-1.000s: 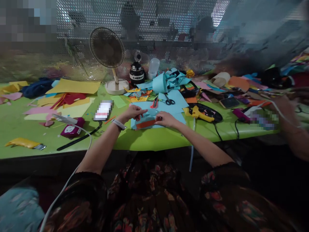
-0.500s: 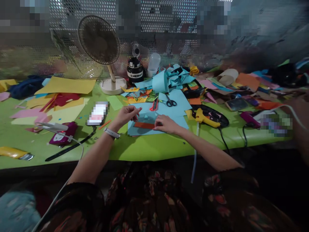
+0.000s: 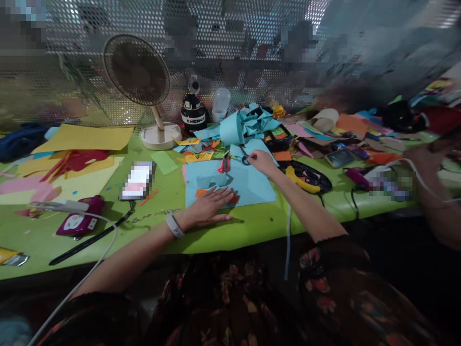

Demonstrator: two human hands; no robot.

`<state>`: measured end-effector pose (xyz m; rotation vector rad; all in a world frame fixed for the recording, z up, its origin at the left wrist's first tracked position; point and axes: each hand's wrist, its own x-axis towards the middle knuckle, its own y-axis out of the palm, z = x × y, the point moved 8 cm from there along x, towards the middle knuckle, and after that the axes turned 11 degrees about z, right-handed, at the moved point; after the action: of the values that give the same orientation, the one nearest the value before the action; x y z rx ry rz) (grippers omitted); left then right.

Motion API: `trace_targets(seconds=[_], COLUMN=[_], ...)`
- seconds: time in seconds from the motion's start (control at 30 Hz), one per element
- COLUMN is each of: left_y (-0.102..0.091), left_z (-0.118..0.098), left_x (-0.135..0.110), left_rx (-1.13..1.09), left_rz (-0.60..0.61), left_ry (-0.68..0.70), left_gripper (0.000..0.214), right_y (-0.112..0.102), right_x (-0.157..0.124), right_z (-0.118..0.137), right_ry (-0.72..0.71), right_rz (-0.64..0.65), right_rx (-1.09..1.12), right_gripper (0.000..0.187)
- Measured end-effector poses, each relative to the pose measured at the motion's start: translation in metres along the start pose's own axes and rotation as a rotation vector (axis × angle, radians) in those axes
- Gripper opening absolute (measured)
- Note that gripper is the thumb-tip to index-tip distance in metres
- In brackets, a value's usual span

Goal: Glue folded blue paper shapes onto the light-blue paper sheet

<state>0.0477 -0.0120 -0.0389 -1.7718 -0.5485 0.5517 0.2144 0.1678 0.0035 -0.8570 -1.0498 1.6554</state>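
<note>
My left hand (image 3: 209, 207) lies flat with fingers spread on the near edge of a light blue paper sheet (image 3: 248, 185), covering part of an orange paper strip (image 3: 200, 193). My right hand (image 3: 262, 161) reaches to the far edge of that sheet and its fingers close on the handle of black scissors (image 3: 246, 159). A red-handled cutter (image 3: 224, 164) lies just left of the scissors. A white band sits on my left wrist.
The green table (image 3: 230, 230) carries a desk fan (image 3: 139, 79), a black bottle (image 3: 193, 114), a phone (image 3: 137, 180), a yellow glue gun (image 3: 304, 179), a magenta device (image 3: 77, 222) and heaps of coloured paper. Another person's arm (image 3: 437, 192) reaches in at right.
My left hand dropped from pinching paper to lying flat on the blue sheet. My right hand left the orange strip and moved forward to the scissors.
</note>
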Motion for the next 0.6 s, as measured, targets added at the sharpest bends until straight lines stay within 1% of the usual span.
trace_targets(seconds=[0.07,0.13,0.23,0.33,0.4,0.5,0.6], left_y=[0.005,0.008,0.009,0.009,0.008,0.008,0.009], left_z=[0.002,0.003,0.003,0.002,0.002,0.006,0.009], left_x=[0.000,-0.001,-0.001,-0.003,-0.004,-0.007,-0.007], left_rx=[-0.001,-0.006,-0.009,-0.015,-0.009,0.016,0.035], left_rz=[0.017,0.025,0.040,0.046,0.037,0.022,0.013], left_ry=[-0.013,-0.013,-0.026,-0.038,-0.052,-0.090,-0.116], left_gripper=[0.082,0.083,0.085,0.085,0.086,0.086,0.085], right_y=[0.009,0.022,0.040,0.047,0.047,0.039,0.030], right_x=[0.007,0.013,0.025,0.034,0.037,0.033,0.021], right_z=[0.008,0.024,0.049,0.065,0.067,0.059,0.047], right_ry=[0.009,0.014,0.051,0.097,0.111,0.115,0.103], right_rz=[0.012,0.037,0.071,0.080,0.092,0.135,0.208], right_rx=[-0.024,-0.045,-0.083,-0.121,-0.141,-0.160,-0.162], right_gripper=[0.020,0.026,0.045,0.060,0.061,0.057,0.045])
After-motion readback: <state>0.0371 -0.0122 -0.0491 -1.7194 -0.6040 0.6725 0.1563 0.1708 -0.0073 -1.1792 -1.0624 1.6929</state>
